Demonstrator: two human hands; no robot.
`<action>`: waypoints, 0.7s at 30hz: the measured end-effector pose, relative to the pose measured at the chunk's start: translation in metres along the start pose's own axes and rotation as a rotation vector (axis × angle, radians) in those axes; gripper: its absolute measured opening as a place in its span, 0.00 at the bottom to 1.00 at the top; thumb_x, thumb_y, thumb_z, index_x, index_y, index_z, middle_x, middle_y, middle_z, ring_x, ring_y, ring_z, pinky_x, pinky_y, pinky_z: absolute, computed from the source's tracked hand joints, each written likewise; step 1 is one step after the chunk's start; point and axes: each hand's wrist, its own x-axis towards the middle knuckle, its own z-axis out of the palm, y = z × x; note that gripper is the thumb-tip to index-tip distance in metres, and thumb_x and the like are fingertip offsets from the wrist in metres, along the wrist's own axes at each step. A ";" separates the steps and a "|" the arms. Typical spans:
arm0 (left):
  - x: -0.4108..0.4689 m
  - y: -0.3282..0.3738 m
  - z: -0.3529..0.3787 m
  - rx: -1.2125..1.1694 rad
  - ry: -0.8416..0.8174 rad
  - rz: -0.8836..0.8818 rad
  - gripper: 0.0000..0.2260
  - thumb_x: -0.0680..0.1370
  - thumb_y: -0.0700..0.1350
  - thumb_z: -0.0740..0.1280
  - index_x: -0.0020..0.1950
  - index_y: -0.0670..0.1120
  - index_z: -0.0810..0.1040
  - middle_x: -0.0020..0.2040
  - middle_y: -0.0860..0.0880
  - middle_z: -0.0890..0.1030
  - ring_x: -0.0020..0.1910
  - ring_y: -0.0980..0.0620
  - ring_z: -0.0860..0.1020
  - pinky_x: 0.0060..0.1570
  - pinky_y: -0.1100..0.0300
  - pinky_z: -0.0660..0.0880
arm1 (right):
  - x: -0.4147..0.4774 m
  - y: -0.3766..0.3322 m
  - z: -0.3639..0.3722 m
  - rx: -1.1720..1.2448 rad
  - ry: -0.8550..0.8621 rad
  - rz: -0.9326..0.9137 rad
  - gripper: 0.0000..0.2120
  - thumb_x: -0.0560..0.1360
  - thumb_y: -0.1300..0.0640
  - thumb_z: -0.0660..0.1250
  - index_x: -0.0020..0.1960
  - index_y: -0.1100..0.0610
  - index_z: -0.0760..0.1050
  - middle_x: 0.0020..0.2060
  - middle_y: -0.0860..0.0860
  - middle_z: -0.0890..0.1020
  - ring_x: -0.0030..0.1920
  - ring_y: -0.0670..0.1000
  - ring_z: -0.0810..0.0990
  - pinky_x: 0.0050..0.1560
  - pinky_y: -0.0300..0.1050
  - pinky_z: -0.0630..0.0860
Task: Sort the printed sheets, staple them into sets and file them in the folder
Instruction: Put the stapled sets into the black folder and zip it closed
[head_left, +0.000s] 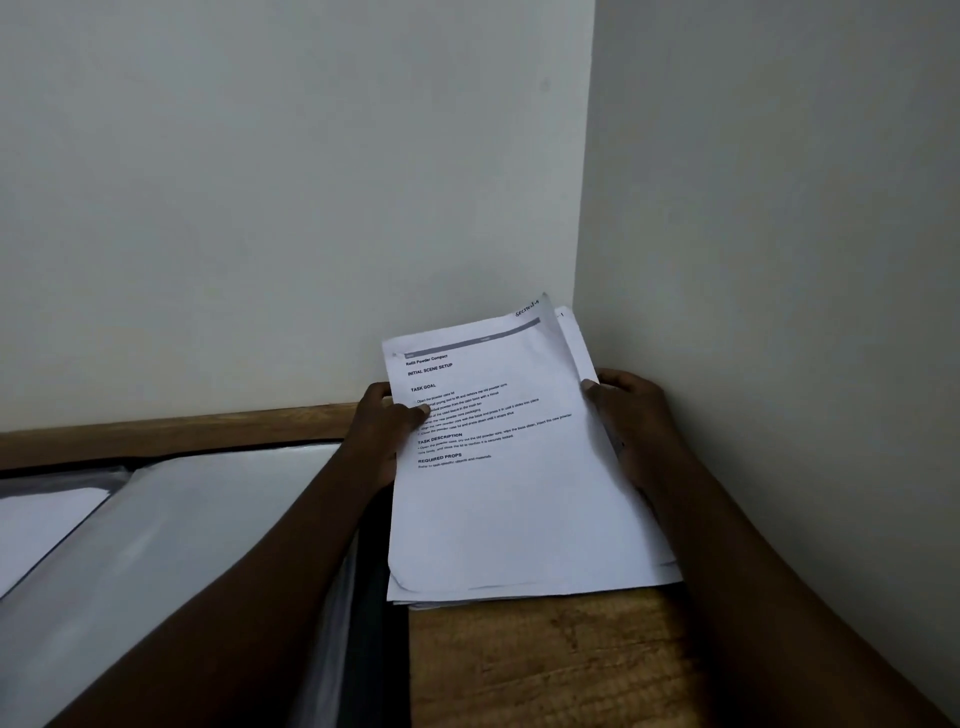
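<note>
Near the wall corner, over the counter (545, 670), the left hand (382, 431) pinches the printed sheets (514, 509) at their left edge, thumb on top; the right hand (634, 421) grips their right edge. The folder (171, 545) lies just left.

Wooden table (545, 670), open folder (182, 545), printed sheets (519, 514)

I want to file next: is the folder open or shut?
Open: the folder lies spread on the table left of the stack, clear sleeves facing up, one sheet inside.
</note>
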 end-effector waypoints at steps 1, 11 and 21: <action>0.001 0.000 -0.001 -0.006 -0.010 0.001 0.21 0.77 0.27 0.64 0.69 0.37 0.66 0.60 0.37 0.79 0.46 0.43 0.80 0.47 0.45 0.77 | 0.000 0.000 0.000 0.000 0.008 -0.011 0.06 0.75 0.61 0.67 0.48 0.55 0.83 0.46 0.57 0.86 0.47 0.58 0.84 0.55 0.59 0.79; -0.001 -0.001 -0.003 -0.033 -0.043 0.016 0.23 0.77 0.25 0.63 0.69 0.40 0.66 0.59 0.38 0.78 0.45 0.43 0.80 0.43 0.47 0.77 | -0.002 -0.005 0.001 -0.200 0.199 -0.152 0.09 0.74 0.59 0.67 0.52 0.50 0.81 0.43 0.49 0.82 0.39 0.47 0.78 0.37 0.38 0.72; 0.003 -0.003 -0.004 -0.051 -0.055 0.034 0.23 0.75 0.25 0.63 0.67 0.40 0.67 0.58 0.36 0.79 0.52 0.36 0.80 0.55 0.37 0.77 | -0.002 -0.005 0.003 -0.324 0.262 -0.218 0.11 0.72 0.62 0.67 0.52 0.53 0.83 0.45 0.51 0.86 0.47 0.52 0.83 0.51 0.45 0.78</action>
